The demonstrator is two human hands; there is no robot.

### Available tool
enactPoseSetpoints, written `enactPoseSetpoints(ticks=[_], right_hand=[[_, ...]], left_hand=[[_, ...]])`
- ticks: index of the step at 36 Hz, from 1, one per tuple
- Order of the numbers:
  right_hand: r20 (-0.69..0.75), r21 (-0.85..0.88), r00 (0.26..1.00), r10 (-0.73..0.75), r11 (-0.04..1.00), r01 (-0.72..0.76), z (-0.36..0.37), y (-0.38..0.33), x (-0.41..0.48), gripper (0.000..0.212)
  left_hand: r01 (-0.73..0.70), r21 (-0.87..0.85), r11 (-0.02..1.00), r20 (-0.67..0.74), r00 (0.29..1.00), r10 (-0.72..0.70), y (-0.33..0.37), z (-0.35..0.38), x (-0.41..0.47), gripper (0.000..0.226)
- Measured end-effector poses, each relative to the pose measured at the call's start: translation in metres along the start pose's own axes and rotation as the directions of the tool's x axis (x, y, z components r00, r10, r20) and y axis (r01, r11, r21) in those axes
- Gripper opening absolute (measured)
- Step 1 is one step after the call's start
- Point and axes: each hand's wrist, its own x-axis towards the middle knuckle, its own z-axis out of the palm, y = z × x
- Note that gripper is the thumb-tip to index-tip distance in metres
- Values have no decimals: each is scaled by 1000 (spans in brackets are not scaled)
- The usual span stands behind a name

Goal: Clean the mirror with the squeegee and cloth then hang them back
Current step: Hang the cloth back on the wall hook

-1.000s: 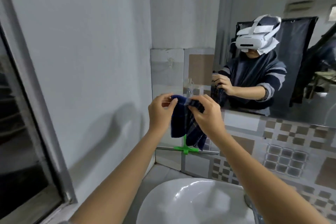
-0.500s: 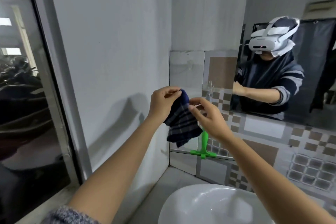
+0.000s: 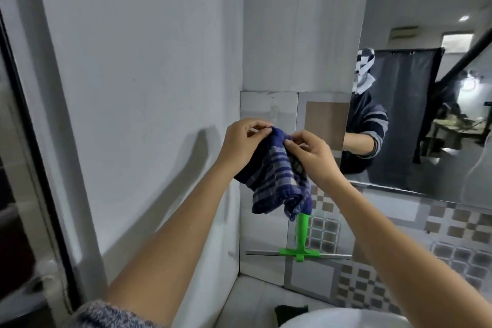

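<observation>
Cloth (image 3: 274, 181) hangs bunched from left hand (image 3: 241, 144) and right hand (image 3: 311, 154), both pinching its top edge with curled fingertips against the tiles left of the mirror (image 3: 426, 114), likely to hook it above the hanging squeegee (image 3: 302, 237).

The left sleeve (image 3: 111, 314) is fuzzy knit, speckled grey and blue. In the mirror (image 3: 415, 2), the top (image 3: 366, 117) is dark with pale stripes on the arm, under a white headset (image 3: 364, 72).
</observation>
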Motion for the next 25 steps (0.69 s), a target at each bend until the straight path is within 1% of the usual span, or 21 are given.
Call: enactPoseSetpoints(ticks=[2, 6, 9, 12, 15, 19, 21, 25], right_hand=[[-67, -98, 997, -32, 995, 25, -1, -4, 10, 7], [-157, -304, 977, -143, 948, 90, -3, -11, 34, 2], [-206, -425, 958, -202, 900, 98, -3, -18, 54, 6], [-231, -508, 946, -228, 857, 82, -3, -26, 75, 6], [-289, -551, 919, -267, 832, 69, -1, -31, 101, 6], [-369, -573, 887, -279, 819, 19, 2, -28, 139, 6], [-374, -595, 883, -283, 804, 6, 4, -27, 143, 7], [-357, -611, 875, -326, 790, 45, 8, -17, 142, 8]], left_hand=[[-1, 11, 1000, -31, 1000, 1, -7, 3, 8, 10], [-32, 29, 999, -119, 992, 36, -16, 11, 31, 11], [-52, 34, 998, -171, 984, 57, -20, 14, 52, 12], [-65, 41, 997, -175, 982, 72, -22, 13, 76, 13], [-88, 48, 995, -172, 981, 95, -21, 12, 103, 14], [-128, 84, 988, -184, 973, 142, -26, 15, 140, 14], [-121, 96, 988, -189, 972, 138, -28, 16, 147, 14], [-116, 85, 990, -185, 974, 130, -41, 22, 148, 17]])
